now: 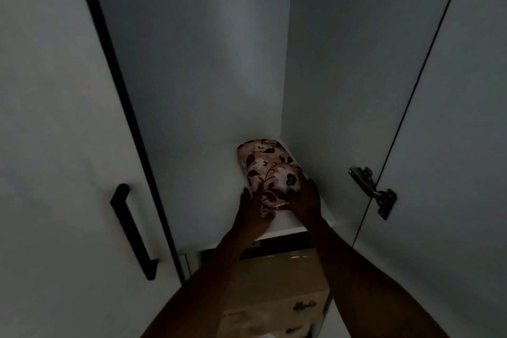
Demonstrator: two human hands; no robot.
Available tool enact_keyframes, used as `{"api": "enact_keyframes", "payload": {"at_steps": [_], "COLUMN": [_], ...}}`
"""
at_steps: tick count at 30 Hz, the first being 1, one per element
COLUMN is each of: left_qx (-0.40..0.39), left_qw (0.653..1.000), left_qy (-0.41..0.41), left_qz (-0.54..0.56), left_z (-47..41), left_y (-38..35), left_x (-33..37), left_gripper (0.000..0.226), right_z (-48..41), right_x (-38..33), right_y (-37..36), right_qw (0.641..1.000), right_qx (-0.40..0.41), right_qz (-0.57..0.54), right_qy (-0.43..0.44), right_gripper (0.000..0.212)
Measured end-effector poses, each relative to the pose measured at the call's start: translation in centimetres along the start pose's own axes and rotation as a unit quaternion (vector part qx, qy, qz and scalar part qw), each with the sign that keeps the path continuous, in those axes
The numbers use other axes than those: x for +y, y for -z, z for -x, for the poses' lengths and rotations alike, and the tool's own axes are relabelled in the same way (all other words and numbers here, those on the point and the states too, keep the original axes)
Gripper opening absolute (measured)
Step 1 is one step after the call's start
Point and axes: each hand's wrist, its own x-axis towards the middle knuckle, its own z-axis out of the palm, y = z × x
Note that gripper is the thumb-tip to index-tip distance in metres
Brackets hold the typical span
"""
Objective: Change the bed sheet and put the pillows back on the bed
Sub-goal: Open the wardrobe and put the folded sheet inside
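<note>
I have both hands on the sheet (267, 164), a folded floral bundle. My right hand (307, 200) is curled over its near right corner, grasping it. My left hand (251, 210) lies against its near left side, though in this gloom I cannot tell whether those fingers hook under the fold or only press. To do this well, I judge I should get both sets of fingers beneath the bundle before lifting, so the folds stay stacked. Then I would draw it straight toward me over the shelf (208, 200) lip rather than drag one corner. Beyond the grip the sheet runs back to the shelf's rear right corner. Just right of the grip a hinge (373, 192) sticks out, worth keeping the cloth clear of. Below my wrists sits a box (274, 282), and well to the left is a door with a black handle (134, 230). My hands cover the sheet's near end, the print on the box is unreadable, and the bed and pillows are out of view.
</note>
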Motion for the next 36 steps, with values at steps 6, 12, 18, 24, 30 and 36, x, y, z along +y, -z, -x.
{"api": "enact_keyframes", "payload": {"at_steps": [6,12,18,24,30,36], "left_qx": [-0.02,-0.093,-0.065,-0.055,-0.042,-0.048], "left_qw": [0.999,0.993,0.987,0.986,0.989,0.989], "left_qy": [-0.007,-0.045,-0.141,-0.16,-0.143,-0.128], "left_qz": [0.026,-0.063,-0.045,-0.01,0.01,0.062], "left_z": [7.1,15.5,23.8,31.8,35.1,38.1], "left_y": [0.6,2.6,3.9,5.3,4.2,1.8], "left_x": [-0.8,-2.4,-2.7,2.6,6.4,8.9], "left_gripper": [0.088,0.099,0.102,0.08,0.074,0.073], "right_z": [9.0,22.9,36.5,43.9,47.1,48.0], "right_x": [-2.9,-5.1,-8.1,-10.9,-11.8,-10.5], "right_y": [2.0,4.8,10.8,18.5,26.8,30.9], "right_qw": [0.999,0.993,0.974,0.926,0.831,0.918], "right_qx": [0.017,0.051,0.049,0.316,0.535,0.341], "right_qz": [0.044,0.103,0.217,0.205,0.061,0.011], "right_qy": [-0.024,-0.017,-0.037,-0.01,-0.142,-0.2], "right_gripper": [0.082,0.069,0.072,0.055,0.051,0.072]}}
